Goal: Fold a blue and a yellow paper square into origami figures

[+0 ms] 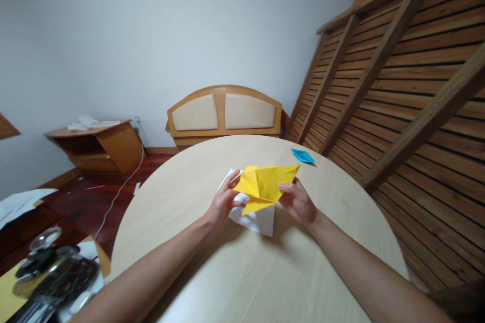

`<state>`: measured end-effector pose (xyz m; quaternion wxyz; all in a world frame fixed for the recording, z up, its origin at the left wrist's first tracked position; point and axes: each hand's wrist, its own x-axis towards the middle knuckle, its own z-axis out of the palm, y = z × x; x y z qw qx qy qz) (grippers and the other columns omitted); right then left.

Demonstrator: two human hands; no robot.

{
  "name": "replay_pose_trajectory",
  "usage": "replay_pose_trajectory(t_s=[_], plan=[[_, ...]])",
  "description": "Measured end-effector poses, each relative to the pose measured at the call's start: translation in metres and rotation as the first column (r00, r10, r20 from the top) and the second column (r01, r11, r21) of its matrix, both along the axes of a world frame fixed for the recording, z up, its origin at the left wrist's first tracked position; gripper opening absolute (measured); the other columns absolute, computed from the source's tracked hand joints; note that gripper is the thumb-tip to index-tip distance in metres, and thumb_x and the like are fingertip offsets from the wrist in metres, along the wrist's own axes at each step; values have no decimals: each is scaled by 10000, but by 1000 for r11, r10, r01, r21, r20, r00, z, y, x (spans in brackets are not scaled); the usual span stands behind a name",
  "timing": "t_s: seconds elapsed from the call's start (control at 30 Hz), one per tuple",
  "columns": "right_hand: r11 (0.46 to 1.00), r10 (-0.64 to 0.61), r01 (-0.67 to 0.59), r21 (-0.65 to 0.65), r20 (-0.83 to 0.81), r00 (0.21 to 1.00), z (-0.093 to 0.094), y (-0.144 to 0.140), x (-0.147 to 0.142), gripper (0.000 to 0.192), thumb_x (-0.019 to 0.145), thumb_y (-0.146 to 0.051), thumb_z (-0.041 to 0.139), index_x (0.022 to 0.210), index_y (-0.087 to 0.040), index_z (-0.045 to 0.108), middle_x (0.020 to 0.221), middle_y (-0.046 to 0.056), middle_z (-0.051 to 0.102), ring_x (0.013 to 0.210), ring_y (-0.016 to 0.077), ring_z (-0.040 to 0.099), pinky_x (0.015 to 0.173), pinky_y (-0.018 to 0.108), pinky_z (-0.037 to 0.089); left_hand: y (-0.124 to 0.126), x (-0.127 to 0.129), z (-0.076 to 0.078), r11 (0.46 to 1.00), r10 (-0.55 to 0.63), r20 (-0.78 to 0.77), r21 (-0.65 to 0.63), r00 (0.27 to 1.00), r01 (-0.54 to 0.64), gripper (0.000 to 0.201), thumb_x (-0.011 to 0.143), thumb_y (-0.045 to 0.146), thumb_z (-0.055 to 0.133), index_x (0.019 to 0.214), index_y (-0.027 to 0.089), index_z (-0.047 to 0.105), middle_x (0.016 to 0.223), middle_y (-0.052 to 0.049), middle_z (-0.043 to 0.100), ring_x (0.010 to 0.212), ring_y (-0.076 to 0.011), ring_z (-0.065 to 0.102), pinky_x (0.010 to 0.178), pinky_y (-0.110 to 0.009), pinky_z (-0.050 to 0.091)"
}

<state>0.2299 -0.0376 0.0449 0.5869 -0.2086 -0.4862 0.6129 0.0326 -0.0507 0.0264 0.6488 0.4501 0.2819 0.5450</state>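
A partly folded yellow paper (pixel 265 185) is held just above the round pale wooden table (pixel 212 267). My left hand (pixel 223 203) pinches its left edge, and my right hand (pixel 298 202) grips its right lower edge. Under the yellow paper a white sheet (pixel 256 220) lies flat on the table. A small folded blue paper (pixel 302 156) rests on the table farther back, to the right of my hands.
A wooden headboard with beige panels (pixel 225 113) leans on the wall behind the table. A slatted wooden frame (pixel 397 86) stands on the right. A low wooden cabinet (pixel 102 146) sits at the left, a white cable (pixel 121 189) runs over the floor, and dark clutter (pixel 53 272) lies at the lower left.
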Motion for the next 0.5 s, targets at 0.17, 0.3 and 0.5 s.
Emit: replay_pose_trajectory(t_s=[0.17, 0.3, 0.5], plan=[[997, 24, -22, -72, 27, 999, -2, -1, 7, 362, 646, -289, 678, 1003, -234, 688, 921, 55, 758, 961, 304, 709, 803, 425, 591, 2, -3, 3, 973, -187, 115, -118, 976, 200, 584, 799, 301, 686, 1349, 201, 516, 1122, -89, 676, 812, -166, 650, 560, -214, 498], [994, 26, -22, -109, 34, 999, -1, 2, 8, 303, 681, -332, 679, 960, -213, 683, 912, 66, 760, 953, 312, 713, 805, 431, 590, 3, -4, 4, 972, -210, 146, -77, 967, 223, 463, 764, 234, 721, 1211, 173, 613, 1023, -71, 702, 789, -150, 663, 591, -194, 508], [989, -55, 58, -137, 28, 998, 4, 8, 1, 344, 759, -411, 696, 1033, -213, 633, 944, 63, 757, 970, 295, 712, 807, 402, 595, 2, -7, 9, 978, -206, 116, 8, 972, 206, 450, 735, 258, 795, 1140, 129, 648, 1078, -105, 709, 937, -200, 688, 797, -251, 555]])
